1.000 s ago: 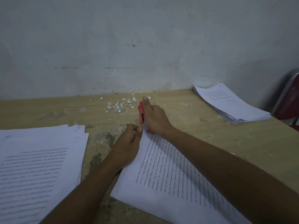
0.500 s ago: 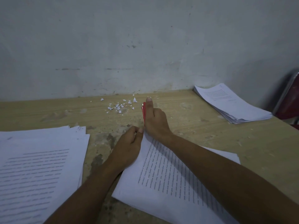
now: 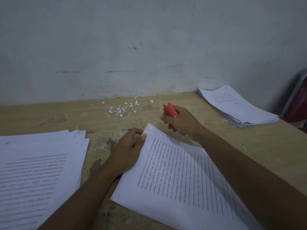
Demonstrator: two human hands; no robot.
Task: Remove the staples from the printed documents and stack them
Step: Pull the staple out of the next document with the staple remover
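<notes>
White printed document, red staple remover near its far corner

Scuffed gray wall is filling the back, worn wooden table sitting right against it. Red chair is peeking in on the right, all pretty dim.

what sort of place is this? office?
Likely a makeshift paperwork desk; office or home unclear. Signs: worn wooden table against a bare scuffed wall, printed stacks left and far right, red chair at the edge.
</notes>
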